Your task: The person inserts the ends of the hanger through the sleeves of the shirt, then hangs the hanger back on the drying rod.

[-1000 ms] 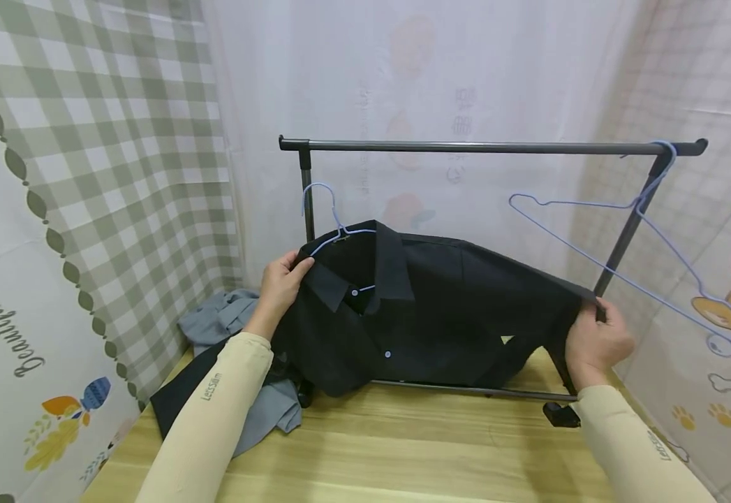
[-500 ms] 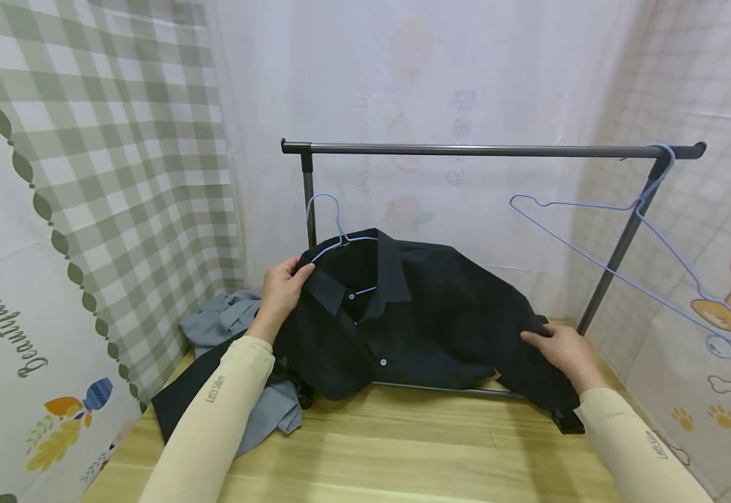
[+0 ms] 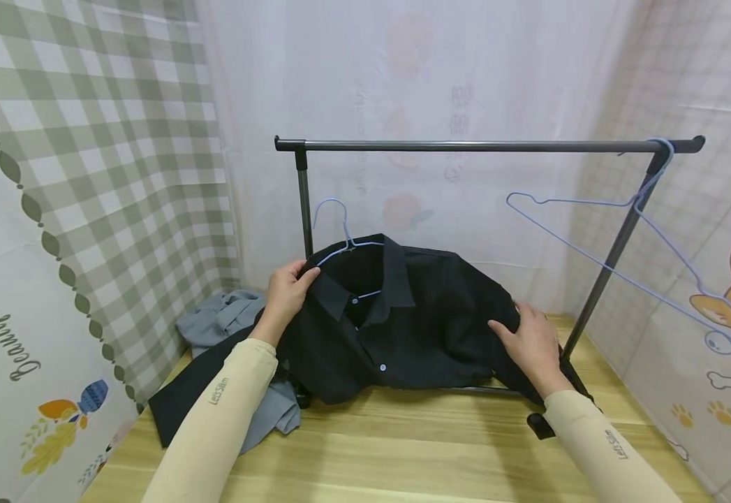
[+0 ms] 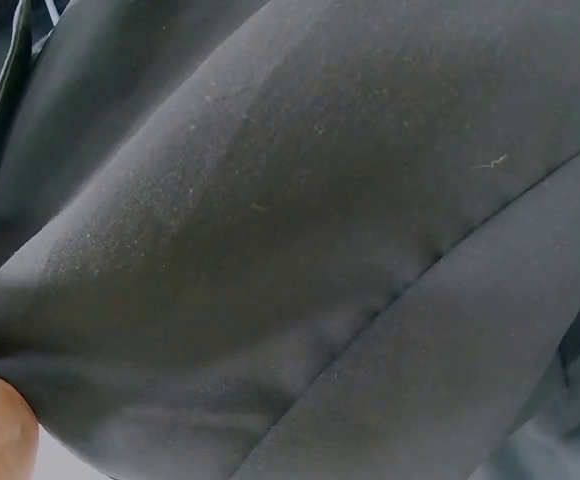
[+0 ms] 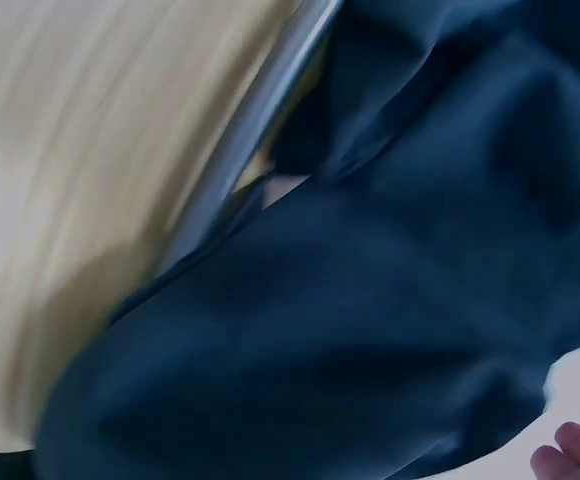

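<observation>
A black button-up shirt (image 3: 428, 321) hangs on a blue wire hanger (image 3: 346, 234), whose hook rises above the collar. My left hand (image 3: 286, 293) pinches the shirt at the shoulder beside the collar, thumb in front. In the left wrist view, dark shirt cloth (image 4: 300, 230) with a seam fills most of the picture. My right hand (image 3: 533, 346) lies along the other sleeve, thumb spread from the fingers. The right wrist view shows its fingertips (image 5: 575, 455) apart from the sleeve's edge.
A dark metal rack (image 3: 466, 146) stands behind the shirt on the wooden table (image 3: 403, 447). Another blue wire hanger (image 3: 597, 262) hangs from its right end. Grey clothing (image 3: 217, 321) lies in a heap at the left. Patterned curtains (image 3: 133, 140) enclose the sides.
The right hand has let go of the sleeve's outer end and moved left along it, and the sleeve now droops. The left hand keeps its grip, with the shirt and hanger slightly lower.
</observation>
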Demonstrator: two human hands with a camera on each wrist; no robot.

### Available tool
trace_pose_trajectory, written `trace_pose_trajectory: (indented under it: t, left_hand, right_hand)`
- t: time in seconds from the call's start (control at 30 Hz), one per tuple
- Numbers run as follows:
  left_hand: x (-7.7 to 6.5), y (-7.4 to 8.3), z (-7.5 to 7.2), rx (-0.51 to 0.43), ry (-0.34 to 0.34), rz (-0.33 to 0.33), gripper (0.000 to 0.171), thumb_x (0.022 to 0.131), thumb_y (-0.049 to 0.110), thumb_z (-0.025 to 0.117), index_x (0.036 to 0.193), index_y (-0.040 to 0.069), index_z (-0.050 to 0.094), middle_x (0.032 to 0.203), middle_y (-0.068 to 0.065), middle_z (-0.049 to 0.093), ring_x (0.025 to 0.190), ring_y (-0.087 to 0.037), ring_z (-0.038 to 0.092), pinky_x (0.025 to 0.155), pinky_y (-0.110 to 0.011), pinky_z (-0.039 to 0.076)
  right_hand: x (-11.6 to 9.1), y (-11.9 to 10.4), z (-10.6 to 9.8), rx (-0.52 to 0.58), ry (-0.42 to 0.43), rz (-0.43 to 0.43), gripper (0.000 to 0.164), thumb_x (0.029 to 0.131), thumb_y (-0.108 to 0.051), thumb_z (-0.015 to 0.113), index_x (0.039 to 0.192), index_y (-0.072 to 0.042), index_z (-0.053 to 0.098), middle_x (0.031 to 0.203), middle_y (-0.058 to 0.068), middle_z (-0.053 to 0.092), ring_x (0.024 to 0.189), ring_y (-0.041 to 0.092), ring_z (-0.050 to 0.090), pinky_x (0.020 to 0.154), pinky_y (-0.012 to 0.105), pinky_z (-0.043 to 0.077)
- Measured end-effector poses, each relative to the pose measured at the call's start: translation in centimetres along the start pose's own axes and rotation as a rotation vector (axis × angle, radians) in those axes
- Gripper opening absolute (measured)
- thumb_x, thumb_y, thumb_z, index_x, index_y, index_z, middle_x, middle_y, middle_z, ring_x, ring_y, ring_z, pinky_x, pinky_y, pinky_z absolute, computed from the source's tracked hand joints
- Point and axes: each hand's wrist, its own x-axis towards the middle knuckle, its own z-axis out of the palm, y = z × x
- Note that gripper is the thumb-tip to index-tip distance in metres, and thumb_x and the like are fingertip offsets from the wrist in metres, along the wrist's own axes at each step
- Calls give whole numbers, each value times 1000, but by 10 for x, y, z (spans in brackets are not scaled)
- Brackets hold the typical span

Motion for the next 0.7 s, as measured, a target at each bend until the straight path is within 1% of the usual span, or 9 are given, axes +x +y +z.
trace_pose_trajectory:
  t: [0.1, 0.2, 0.3, 0.37, 0.43, 0.53, 0.6, 0.7]
  left_hand:
    - [0, 1, 2, -2, -16, 7, 21, 99, 21, 64, 99, 2, 71, 90, -13, 66, 82, -26, 56, 73, -32, 42]
    - [-2, 3, 4, 4, -42, 17, 21, 99, 22, 63, 99, 3, 71, 88, -11, 64, 80, -25, 55, 72, -32, 42]
    - [-3, 3, 5, 11, -78, 27, 21, 100, 24, 63, 97, 4, 70, 84, -10, 61, 79, -25, 53, 70, -33, 41]
    - [-3, 3, 6, 12, -104, 33, 20, 100, 24, 63, 97, 5, 69, 83, -9, 60, 78, -24, 53, 70, -33, 40]
    - [-3, 3, 6, 8, -135, 33, 20, 100, 23, 63, 98, 5, 69, 82, -8, 61, 79, -24, 53, 70, -33, 41]
    - [-3, 3, 7, 17, -187, 33, 18, 100, 23, 63, 101, 6, 70, 86, -7, 64, 80, -23, 54, 73, -33, 43]
    - [-3, 3, 8, 21, -229, 28, 19, 100, 23, 62, 102, 6, 70, 88, -7, 65, 81, -23, 55, 74, -33, 44]
    - [-3, 1, 8, 14, -279, 14, 20, 100, 24, 62, 105, 6, 70, 91, -6, 66, 80, -21, 56, 74, -33, 45]
  right_hand:
    - [3, -20, 7, 13, 62, -89, 69, 94, -34, 70, 142, 7, 43, 142, 35, 40, 130, 52, 35, 106, 69, 19]
    - [8, -38, 11, 26, 140, -193, 63, 93, -27, 71, 141, 5, 47, 143, 32, 41, 130, 51, 37, 107, 66, 22]
    - [17, -55, 9, 35, 211, -294, 58, 94, -23, 69, 140, 5, 49, 143, 30, 43, 130, 49, 40, 106, 65, 25]
    - [24, -65, 4, 35, 222, -337, 55, 96, -23, 66, 141, 4, 49, 144, 29, 44, 131, 47, 40, 107, 66, 24]
    - [30, -74, -1, 29, 187, -365, 53, 98, -23, 63, 141, 4, 49, 143, 27, 46, 132, 45, 41, 108, 67, 22]
    - [36, -84, -10, 13, 74, -405, 48, 101, -24, 60, 140, 2, 53, 137, 26, 54, 127, 43, 48, 108, 65, 24]
    - [39, -87, -13, 9, -14, -425, 40, 101, -23, 60, 133, 1, 60, 128, 24, 62, 118, 41, 56, 104, 62, 33]
    - [41, -87, -16, 47, -135, -430, 27, 101, -21, 60, 117, -1, 70, 111, 19, 70, 101, 38, 65, 92, 57, 46]
